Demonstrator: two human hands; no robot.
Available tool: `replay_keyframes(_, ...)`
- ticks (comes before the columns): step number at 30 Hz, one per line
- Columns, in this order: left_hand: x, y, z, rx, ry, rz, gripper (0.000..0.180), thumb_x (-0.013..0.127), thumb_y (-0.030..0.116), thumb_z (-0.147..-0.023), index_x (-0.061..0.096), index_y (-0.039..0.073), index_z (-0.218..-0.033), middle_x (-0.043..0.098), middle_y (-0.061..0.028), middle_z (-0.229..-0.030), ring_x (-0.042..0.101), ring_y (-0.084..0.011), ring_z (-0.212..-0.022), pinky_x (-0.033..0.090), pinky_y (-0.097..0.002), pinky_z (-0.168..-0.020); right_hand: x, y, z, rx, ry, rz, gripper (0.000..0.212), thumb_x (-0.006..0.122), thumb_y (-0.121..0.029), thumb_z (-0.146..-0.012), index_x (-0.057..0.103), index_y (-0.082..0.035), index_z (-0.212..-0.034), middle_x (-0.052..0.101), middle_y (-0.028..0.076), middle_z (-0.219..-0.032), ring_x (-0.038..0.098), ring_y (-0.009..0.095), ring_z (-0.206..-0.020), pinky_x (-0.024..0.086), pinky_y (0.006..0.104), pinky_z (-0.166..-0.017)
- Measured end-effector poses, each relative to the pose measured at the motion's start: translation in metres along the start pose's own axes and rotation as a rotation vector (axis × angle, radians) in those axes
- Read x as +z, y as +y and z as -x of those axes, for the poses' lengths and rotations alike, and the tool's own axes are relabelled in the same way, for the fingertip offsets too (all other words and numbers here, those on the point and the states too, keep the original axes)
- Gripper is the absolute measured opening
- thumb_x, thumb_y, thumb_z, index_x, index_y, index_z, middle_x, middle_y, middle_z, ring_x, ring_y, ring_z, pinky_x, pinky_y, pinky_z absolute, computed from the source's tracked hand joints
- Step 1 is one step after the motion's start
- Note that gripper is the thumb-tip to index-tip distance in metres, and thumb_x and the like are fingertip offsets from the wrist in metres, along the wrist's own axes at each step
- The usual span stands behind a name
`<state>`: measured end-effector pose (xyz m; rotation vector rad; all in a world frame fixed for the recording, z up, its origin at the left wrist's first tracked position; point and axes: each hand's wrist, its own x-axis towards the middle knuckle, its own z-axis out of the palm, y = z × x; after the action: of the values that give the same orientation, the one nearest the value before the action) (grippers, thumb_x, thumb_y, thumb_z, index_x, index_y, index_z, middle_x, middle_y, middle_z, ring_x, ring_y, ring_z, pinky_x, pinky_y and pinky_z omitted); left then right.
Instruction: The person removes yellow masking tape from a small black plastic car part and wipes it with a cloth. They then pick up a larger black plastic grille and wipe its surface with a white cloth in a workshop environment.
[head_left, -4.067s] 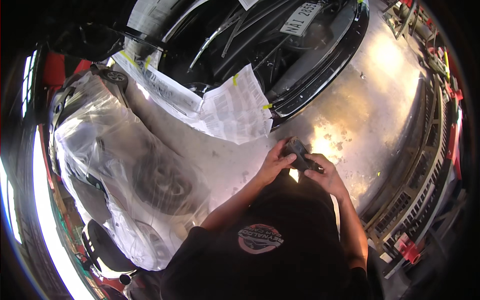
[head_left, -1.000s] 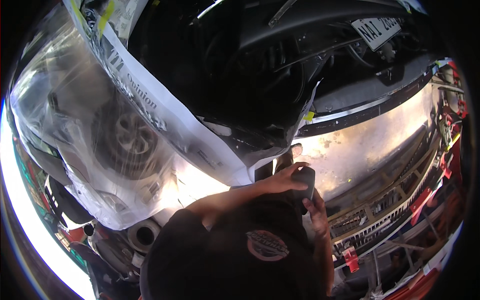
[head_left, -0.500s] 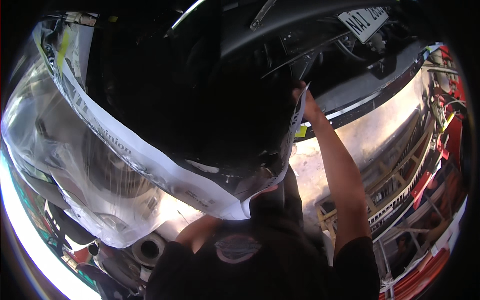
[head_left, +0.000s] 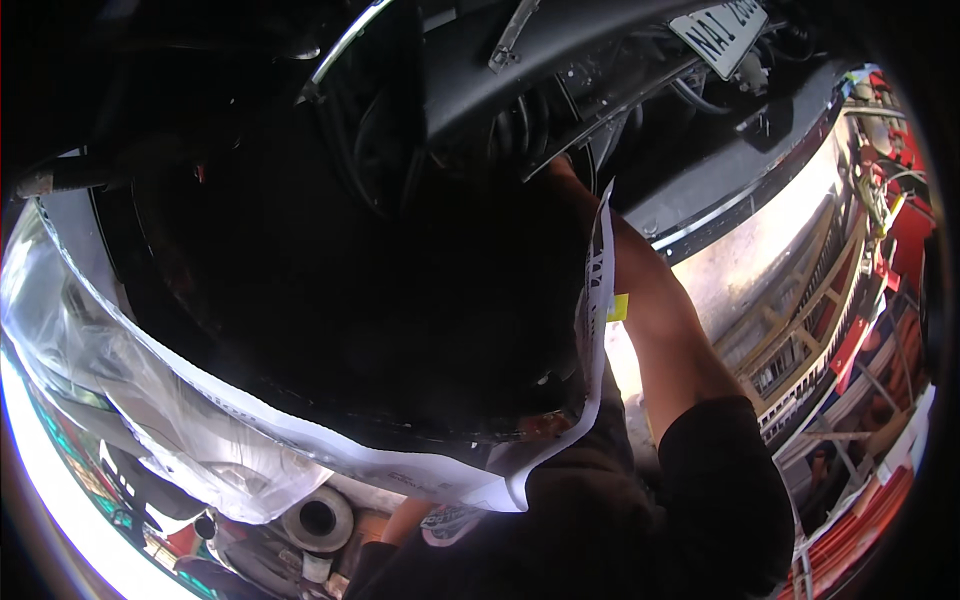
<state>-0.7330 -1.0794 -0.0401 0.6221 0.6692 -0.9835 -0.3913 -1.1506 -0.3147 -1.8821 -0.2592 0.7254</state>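
Paper (head_left: 430, 475) borders the black car (head_left: 470, 85); your right hand (head_left: 564, 172) is near a dark bar (head_left: 608, 118), grip impossible to tell; your left hand is hidden.

head: left-side fisheye | looks down | close over black car (head_left: 480, 85) | wearer's shirt (head_left: 585, 535) lower edge

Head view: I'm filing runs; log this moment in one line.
right hand: inside car, grip unclear; left hand: hidden; newspaper: along car edge
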Motion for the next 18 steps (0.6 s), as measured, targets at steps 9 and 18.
replay_keyframes(9,0.004,0.001,0.008,0.012,0.052,-0.038,0.071,0.075,0.011,-0.095,0.041,0.004,-0.157,0.052,-0.0146,-0.149,0.050,-0.0240,-0.139,0.042,-0.0385,-0.116,-0.005,0.003,0.015,-0.005,-0.006,0.073,0.022,0.060,-0.018,-0.102,0.072,-0.004,-0.114,0.075,0.008,-0.101,0.073,0.019,-0.090,0.058,0.0336,-0.076)
replay_keyframes(18,0.017,0.012,0.010,0.024,0.129,-0.100,0.072,0.075,0.011,-0.094,0.042,0.005,-0.157,0.052,-0.0149,-0.150,0.049,-0.0246,-0.139,0.042,-0.0390,-0.116,-0.035,0.003,0.062,-0.045,-0.017,0.183,0.016,0.065,-0.014,-0.098,0.074,-0.004,-0.108,0.076,0.009,-0.097,0.075,0.021,-0.087,0.059,0.0353,-0.072)
